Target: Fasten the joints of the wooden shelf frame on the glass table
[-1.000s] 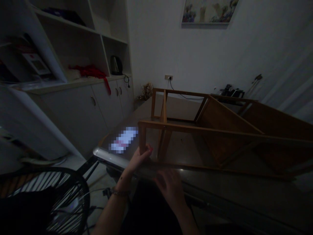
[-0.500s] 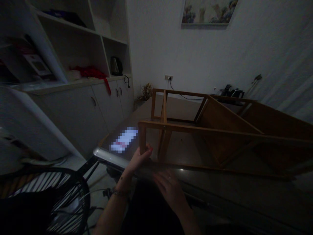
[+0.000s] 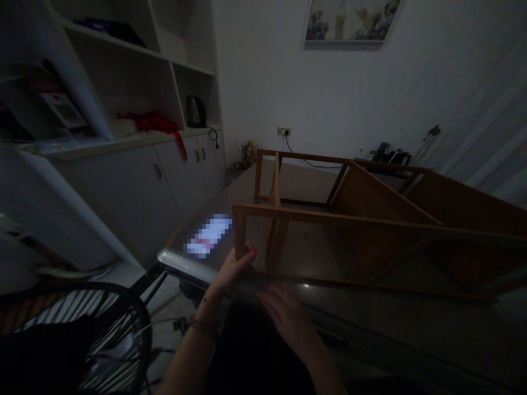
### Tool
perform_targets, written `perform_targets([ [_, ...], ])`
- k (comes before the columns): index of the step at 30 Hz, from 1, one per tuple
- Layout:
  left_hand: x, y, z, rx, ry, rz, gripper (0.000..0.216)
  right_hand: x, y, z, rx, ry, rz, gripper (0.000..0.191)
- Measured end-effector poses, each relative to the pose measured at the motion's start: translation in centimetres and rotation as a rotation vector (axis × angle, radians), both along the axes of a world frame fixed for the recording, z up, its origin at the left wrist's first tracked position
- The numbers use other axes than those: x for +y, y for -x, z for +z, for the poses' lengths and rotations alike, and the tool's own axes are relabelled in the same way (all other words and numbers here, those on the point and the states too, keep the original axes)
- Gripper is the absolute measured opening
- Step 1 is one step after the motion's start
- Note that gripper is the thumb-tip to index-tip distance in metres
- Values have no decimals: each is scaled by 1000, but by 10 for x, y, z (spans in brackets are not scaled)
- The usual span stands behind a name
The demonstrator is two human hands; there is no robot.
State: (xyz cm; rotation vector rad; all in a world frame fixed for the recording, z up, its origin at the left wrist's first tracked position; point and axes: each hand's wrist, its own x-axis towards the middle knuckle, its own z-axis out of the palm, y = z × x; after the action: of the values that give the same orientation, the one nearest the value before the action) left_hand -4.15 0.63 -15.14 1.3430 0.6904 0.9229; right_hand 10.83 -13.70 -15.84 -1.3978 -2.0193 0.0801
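Wooden frame [image 3: 354, 219], a big open rack of light brown rails and panels, lies on its side on the dark table [image 3: 382, 323]. It runs from the near left corner of the table off toward the right edge of view. Solid panels sit at the right end and bare rails at the left. The table top is glossy and its near edge is rounded and catches light.

White cabinet unit [image 3: 135, 186] stands along the left wall, with open shelves above and doors below. Black wire grille [image 3: 94, 323], round, is at the lower left below table level. Painting [image 3: 349, 19] hangs on the back wall and is cut by the top edge.

Left hand [image 3: 234, 266] is closed around the near left upright post of the frame, low down by the table top. The thumb and fingers wrap the wood, and the fingertips [image 3: 252, 250] show red nails. Right hand [image 3: 286, 315] is open and flat, palm down with the fingers stretched forward and a little apart. It holds nothing. It is at the table's near edge, just short of the frame's bottom rail. It is too dark and blurred to tell whether it touches the table. The two hands are near each other but apart.

Smaller things:
- Red cloth [image 3: 154, 122] hangs off the cabinet counter.
- Dark kettle [image 3: 194, 111] stands in the shelf niche beside the cloth.
- Bright pixelated patch [image 3: 208, 236] is on the table, just left of the gripped post.
- Bracelet [image 3: 200, 323] is on the left wrist.
- Wall socket [image 3: 284, 131] is behind the frame, with a cord running from it.
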Motion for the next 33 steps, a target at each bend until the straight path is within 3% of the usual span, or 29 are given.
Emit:
perform_targets([
  [16,0,0,3,4,-17,-4,40,12,6,-18,53,-114,-14,3],
  [23,-1,0,5,11,-16,-9,40,13,12,-14,52,-170,-52,5],
  [33,-1,1,2,18,-8,-8,40,10,8,-9,65,-180,-23,31],
])
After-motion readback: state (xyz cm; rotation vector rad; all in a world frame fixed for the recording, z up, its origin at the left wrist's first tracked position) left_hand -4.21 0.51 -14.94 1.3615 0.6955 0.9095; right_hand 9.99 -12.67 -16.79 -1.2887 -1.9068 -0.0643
